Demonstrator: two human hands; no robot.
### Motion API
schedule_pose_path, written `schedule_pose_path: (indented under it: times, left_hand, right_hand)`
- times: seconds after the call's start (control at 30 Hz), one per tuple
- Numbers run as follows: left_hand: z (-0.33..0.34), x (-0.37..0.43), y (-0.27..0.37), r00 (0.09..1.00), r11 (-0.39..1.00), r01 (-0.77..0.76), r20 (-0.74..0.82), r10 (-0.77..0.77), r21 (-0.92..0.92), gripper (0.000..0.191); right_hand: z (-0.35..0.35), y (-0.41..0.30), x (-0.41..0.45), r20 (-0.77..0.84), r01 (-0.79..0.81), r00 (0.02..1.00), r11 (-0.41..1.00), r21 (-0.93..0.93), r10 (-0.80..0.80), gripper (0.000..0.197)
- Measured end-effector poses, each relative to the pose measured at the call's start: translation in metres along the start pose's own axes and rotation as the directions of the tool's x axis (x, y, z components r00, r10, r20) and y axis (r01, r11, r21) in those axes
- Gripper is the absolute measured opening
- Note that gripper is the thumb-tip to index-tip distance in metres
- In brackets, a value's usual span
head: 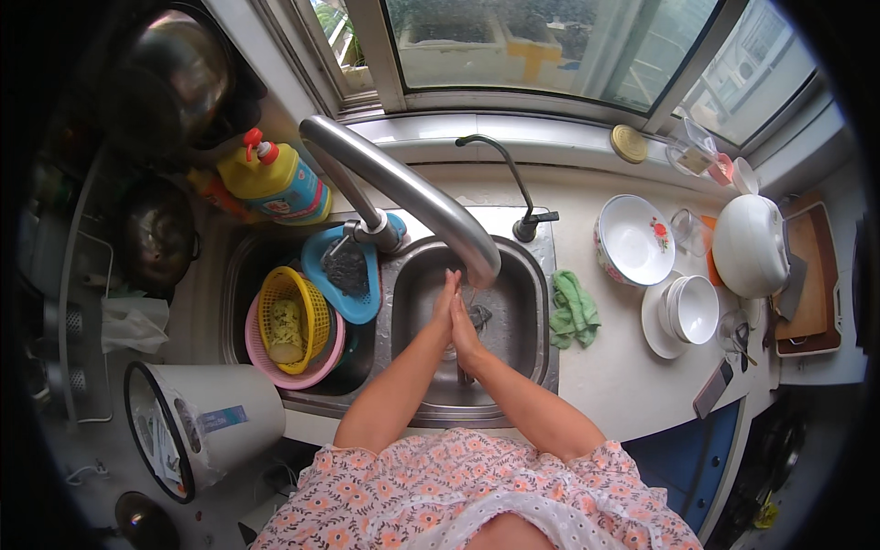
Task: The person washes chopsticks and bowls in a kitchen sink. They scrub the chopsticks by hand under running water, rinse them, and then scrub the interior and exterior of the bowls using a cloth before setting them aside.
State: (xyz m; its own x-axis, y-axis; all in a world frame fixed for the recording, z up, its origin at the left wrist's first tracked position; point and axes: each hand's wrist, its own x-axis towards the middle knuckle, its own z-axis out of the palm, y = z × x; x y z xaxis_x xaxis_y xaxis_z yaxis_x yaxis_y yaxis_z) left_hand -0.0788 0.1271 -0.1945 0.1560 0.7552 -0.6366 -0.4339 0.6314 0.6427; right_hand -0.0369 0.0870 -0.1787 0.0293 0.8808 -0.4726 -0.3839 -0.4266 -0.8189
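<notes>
My left hand (444, 306) and my right hand (466, 330) are pressed palm to palm over the stainless steel sink basin (416, 289). Their fingers are straight and point away from me; I see nothing held in either, though the space between the palms is hidden. Just beyond the fingertips is the spout of a large steel faucet (478, 254), with what looks like a thin stream of water below it. A drain strainer (479, 316) shows right of my hands. Something with a dark handle (465, 377) lies in the basin, partly hidden by my right wrist.
In the left basin sit a yellow basket (322, 302) with a peeled vegetable, a pink basin (256, 337) and a blue corner strainer (364, 302). A green cloth (574, 309), a floral bowl (636, 240) and white bowls (696, 309) stand right. A slim tap (512, 172) rises behind.
</notes>
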Motion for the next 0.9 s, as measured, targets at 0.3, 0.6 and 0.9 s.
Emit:
schedule_pose_path:
  times: [0.3,0.6,0.9]
  left_hand:
    - [0.03,-0.026,-0.012,0.97,0.982,0.163,0.194,-0.143,-0.093,0.059]
    - [-0.005,0.002,-0.021,0.96,0.947,0.262,0.146,-0.237,-0.185,0.069]
    - [0.001,-0.002,-0.003,0.994,0.994,-0.109,-0.03,0.11,0.003,0.06]
  right_hand:
    - [-0.045,0.025,0.061,0.001,-0.165,0.986,0.969,0.185,0.168,0.062]
    - [-0.016,0.003,0.032,0.109,-0.054,0.993,0.987,0.15,0.038,0.066]
    - [0.007,-0.006,-0.001,0.03,0.058,0.998,0.994,-0.093,-0.055,0.059]
